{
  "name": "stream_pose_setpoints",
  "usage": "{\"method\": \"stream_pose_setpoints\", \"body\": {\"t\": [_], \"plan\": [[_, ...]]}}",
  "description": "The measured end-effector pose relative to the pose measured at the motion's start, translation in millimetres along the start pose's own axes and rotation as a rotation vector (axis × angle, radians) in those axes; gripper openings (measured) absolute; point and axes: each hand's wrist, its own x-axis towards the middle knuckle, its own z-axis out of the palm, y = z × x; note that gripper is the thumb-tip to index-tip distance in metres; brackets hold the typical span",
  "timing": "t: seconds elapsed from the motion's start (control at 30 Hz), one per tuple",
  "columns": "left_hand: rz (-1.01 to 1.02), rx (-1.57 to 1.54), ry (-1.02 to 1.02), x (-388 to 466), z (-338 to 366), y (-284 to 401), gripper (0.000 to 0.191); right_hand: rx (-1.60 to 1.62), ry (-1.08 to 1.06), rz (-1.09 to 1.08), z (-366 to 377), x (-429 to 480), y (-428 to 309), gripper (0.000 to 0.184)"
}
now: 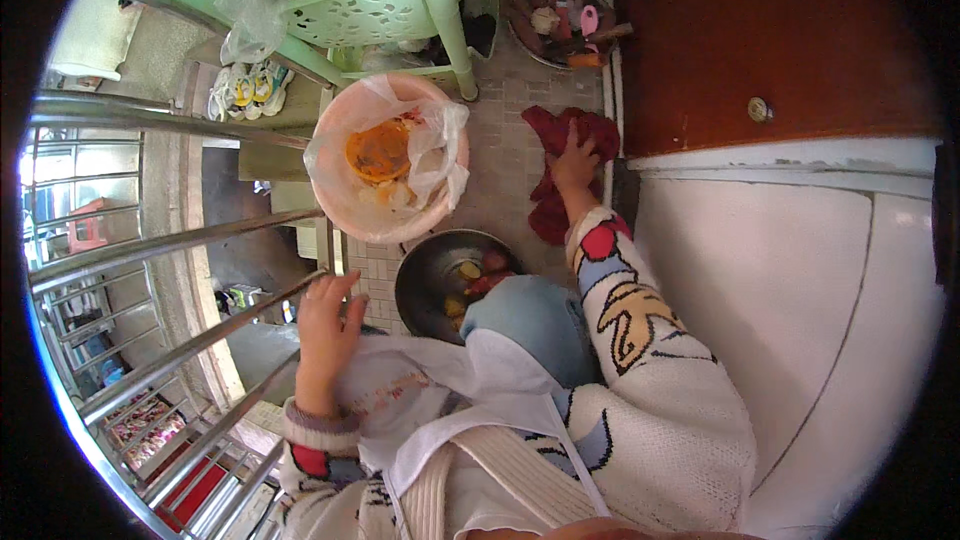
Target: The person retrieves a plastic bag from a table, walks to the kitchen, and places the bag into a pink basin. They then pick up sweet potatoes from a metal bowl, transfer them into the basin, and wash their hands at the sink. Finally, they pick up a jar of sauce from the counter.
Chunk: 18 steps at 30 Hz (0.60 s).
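My right hand [576, 169] reaches down onto a crumpled dark red cloth [551, 131] on the tiled floor, fingers over the fabric. Whether they grip it cannot be told. My left hand [328, 334] is raised beside a metal railing [247, 315], holding nothing, with thumb and fingers apart. Between my hands a dark wok [424, 292] sits on the floor with yellowish and reddish pieces of food in it, partly hidden by my knee in blue trousers [532, 322]. Beyond it stands a pink plastic basin [337, 214] lined with a clear bag, holding an orange container [379, 151] and scraps.
A green plastic rack [360, 11] filled with plastic bags rises at the far left. Near the wall is a round pan [559, 60] of mixed scraps with a pink item. A brown door [697, 37] and white panel [735, 262] bound the right. Shoes [251, 92] lie past the railing.
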Motion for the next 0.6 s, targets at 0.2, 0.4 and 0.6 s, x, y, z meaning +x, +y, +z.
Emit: {"method": "stream_pose_setpoints", "body": {"t": [0.2, 0.4, 0.6], "plan": [[0.014, 0.026, -0.338, -53.2, -16.8, 23.3, 0.035, 0.430, 0.169, 0.343, -33.9, 42.7, -13.2, 0.072], [-0.022, 0.059, -0.292, -73.4, 10.9, 41.9, 0.039, 0.091, 0.117, 0.073, -47.1, 54.3, -43.9, 0.058], [-0.011, 0.044, -0.389, -51.4, 18.0, 13.2, 0.039, -0.203, 0.066, -0.705, -28.1, 38.3, -45.7, 0.049]]}}
